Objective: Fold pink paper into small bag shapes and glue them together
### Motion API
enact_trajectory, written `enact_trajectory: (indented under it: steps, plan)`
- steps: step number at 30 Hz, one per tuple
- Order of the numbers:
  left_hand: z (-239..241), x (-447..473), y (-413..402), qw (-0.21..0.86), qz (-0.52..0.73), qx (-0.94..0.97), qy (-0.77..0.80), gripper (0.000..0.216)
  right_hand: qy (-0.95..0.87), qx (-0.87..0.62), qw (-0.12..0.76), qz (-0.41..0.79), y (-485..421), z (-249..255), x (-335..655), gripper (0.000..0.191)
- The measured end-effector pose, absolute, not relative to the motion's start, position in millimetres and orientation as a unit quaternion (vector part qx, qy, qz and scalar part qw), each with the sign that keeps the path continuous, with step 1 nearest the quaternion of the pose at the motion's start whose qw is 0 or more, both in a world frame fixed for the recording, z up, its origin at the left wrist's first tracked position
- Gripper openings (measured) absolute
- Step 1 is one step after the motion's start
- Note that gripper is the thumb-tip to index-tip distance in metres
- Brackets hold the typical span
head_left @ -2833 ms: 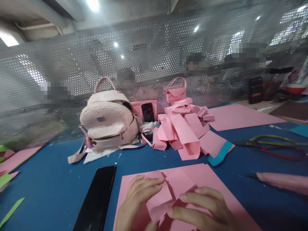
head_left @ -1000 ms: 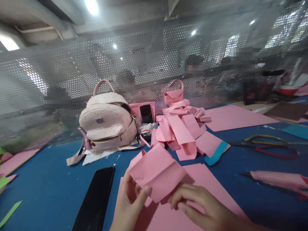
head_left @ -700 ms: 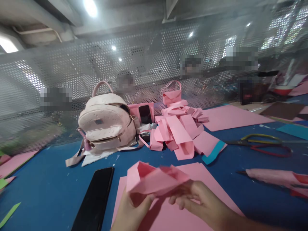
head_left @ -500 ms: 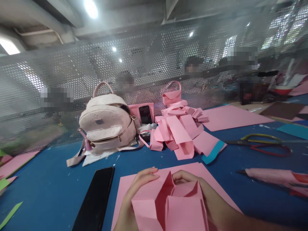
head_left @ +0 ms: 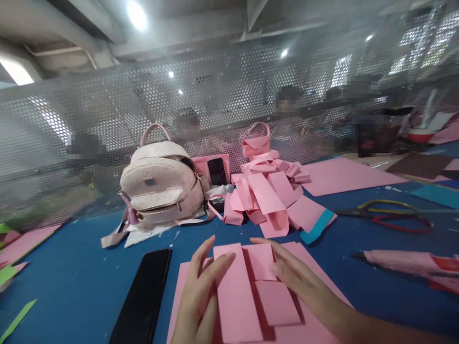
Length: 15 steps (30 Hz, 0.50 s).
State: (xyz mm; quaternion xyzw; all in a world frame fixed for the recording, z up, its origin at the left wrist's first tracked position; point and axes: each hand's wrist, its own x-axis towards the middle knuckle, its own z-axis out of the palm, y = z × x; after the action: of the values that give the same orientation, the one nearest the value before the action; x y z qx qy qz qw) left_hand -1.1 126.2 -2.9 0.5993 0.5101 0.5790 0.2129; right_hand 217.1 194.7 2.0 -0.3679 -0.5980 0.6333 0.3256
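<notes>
Remotely I am seeing the folded paper (head_left: pixel 236 298), gaping 0.5 seconds ago, now lying flatter over the pink sheet (head_left: pixel 311 329), its folds seemingly settling. My left hand (head_left: pixel 199 291) is grasping it; my right hand (head_left: pixel 303 282) is touching its edge, grip unclear.

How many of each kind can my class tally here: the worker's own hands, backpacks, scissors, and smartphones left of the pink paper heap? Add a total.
Hands: 2, left hand and right hand, at the folded pink paper
Backpack: 1
Scissors: 1 pair
Smartphones: 2, flat phone and upright phone
Total: 6
</notes>
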Motion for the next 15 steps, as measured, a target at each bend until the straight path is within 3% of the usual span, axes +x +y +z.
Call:
enact_trajectory:
  steps: [4, 9, 12, 15]
  plan:
    - [-2.3, -6.8, 125.7, 0.317, 0.585, 0.551, 0.504, 0.037, -0.628, -0.393, 0.324, 0.588, 194.9, 6.9, 215.5, 0.059]
    - [1.6, -13.9, 132.7, 0.481, 0.552, 0.503, 0.460, 0.057, -0.641, -0.388, 0.304, 0.589, 196.4, 7.1, 214.8, 0.053]
    - [6.4, -12.2, 136.1, 0.546, 0.509, 0.509, 0.428, 0.049, -0.652, -0.363, 0.303, 0.593, 195.2, 11.6, 213.5, 0.051]
    - [11.2, -8.8, 135.3, 0.542, 0.501, 0.527, 0.421, 0.044, -0.660, -0.363, 0.314, 0.578, 192.3, 18.4, 212.7, 0.052]
